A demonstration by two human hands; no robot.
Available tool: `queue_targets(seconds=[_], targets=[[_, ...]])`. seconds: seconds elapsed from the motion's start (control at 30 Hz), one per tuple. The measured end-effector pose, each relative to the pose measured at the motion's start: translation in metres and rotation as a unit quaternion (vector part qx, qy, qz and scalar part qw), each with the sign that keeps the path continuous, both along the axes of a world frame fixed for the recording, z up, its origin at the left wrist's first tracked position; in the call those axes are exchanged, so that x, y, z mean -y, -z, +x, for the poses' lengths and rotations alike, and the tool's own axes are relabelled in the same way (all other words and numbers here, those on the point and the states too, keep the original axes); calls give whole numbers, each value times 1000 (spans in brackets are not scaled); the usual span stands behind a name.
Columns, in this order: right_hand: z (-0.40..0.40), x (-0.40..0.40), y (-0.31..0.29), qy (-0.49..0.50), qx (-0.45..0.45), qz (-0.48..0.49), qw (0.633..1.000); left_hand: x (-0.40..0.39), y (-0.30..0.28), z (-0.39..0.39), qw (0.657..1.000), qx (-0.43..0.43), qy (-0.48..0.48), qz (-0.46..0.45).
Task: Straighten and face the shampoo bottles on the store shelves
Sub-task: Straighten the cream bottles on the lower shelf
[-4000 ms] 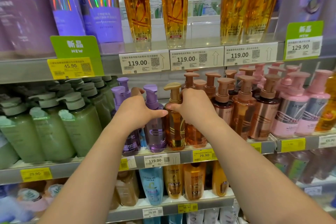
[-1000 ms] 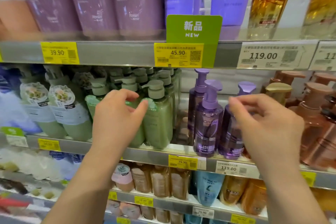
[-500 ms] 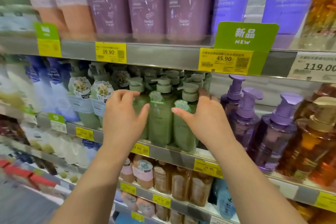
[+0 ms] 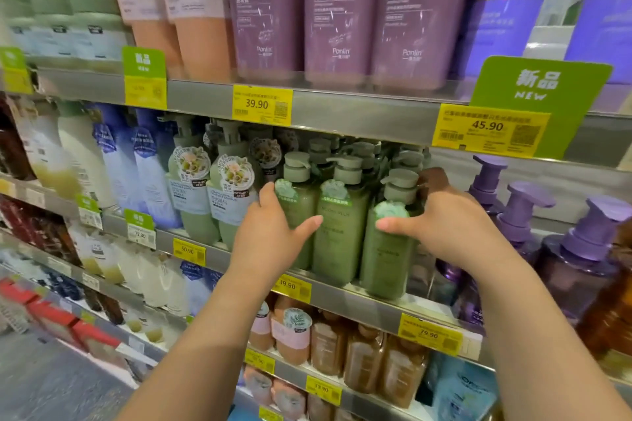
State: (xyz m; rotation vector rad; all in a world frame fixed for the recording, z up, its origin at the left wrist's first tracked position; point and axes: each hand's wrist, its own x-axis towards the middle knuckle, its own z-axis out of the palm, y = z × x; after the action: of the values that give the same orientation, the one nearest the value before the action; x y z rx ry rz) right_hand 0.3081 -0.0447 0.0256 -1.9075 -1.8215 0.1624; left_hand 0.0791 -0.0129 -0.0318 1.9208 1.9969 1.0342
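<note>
Green bottles: left hand, right hand

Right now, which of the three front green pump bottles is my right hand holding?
The rightmost green bottle, beside the purple bottles; your right hand grips it.

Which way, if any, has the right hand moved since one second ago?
Yes: the right hand went left along the shelf, from in front of the purple pump bottles to the rightmost green bottle, which it grips.
</note>
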Motion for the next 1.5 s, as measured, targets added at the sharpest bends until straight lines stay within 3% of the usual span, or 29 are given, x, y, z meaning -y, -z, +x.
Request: queue_targets(seconds=[0.17,0.27,0.33,0.43,0.53,0.7,0.93,1.3,1.5], targets=[[-5,8,7,20,18,19,999,2,7,-2,999,27,9,16],[-18,24,19,90,-37,217,971,8,21,0,996,25,-11,88],[-37,30,19,72,-62,318,943,10,30,0,997,-20,-4,78],[-64,18,17,14,-38,215,976,6,38,-4,994,-105,14,-8],[-81,2,10,35,8,152,988,1,38,-6,989,-139,26,-35],[-107,-12,12,69,14,88,994,-4,41,-14,968,-233,94,-20],[-123,-18,19,128,43,73,988,-12,44,-16,945,-280,167,1],[-129,-7,22,159,100,77,979,-15,40,-34,958,-211,192,-1],[-157,8,14,164,35,239,956,-22,13,-89,981,-106,158,23]])
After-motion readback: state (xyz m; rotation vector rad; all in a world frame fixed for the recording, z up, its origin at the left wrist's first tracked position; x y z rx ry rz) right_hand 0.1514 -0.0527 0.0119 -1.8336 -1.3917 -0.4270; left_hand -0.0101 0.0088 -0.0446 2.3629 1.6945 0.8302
